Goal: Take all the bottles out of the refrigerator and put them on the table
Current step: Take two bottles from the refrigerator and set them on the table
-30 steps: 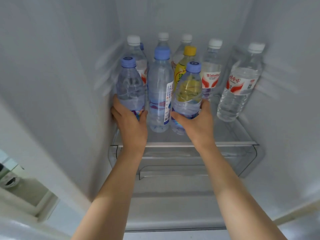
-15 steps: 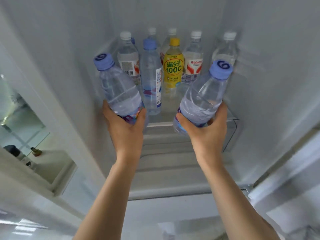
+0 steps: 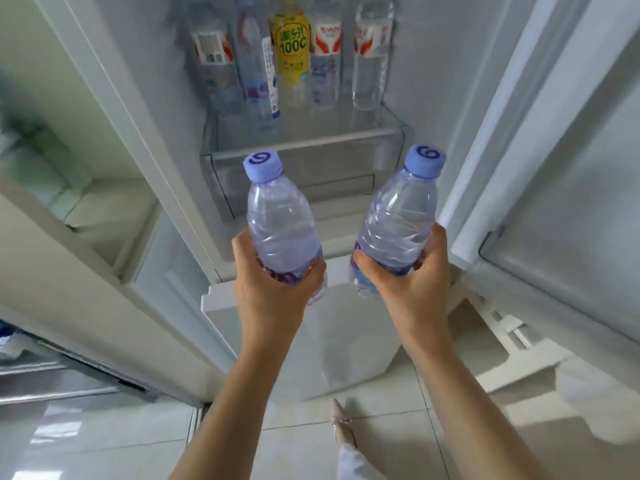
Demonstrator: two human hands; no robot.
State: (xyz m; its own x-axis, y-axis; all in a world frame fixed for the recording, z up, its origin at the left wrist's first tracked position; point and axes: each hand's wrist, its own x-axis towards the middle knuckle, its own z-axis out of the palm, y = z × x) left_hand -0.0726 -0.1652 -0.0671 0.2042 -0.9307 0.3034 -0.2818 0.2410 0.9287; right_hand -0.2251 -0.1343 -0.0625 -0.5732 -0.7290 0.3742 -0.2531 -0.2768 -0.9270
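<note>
Head view: left hand (image 3: 273,299) grips one purple-capped water bottle (image 3: 282,230), right hand (image 3: 412,285) another (image 3: 398,223); yellow "100C" bottle (image 3: 290,43) on refrigerator shelf (image 3: 311,142).

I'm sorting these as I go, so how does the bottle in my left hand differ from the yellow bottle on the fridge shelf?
The bottle in the left hand is clear with a lilac cap; the yellow bottle is opaque yellow with a green-lettered label. The first is gripped low on its body by the left hand, outside the fridge; the second stands on the shelf among other bottles, its cap out of frame. Both are upright plastic bottles.
</note>
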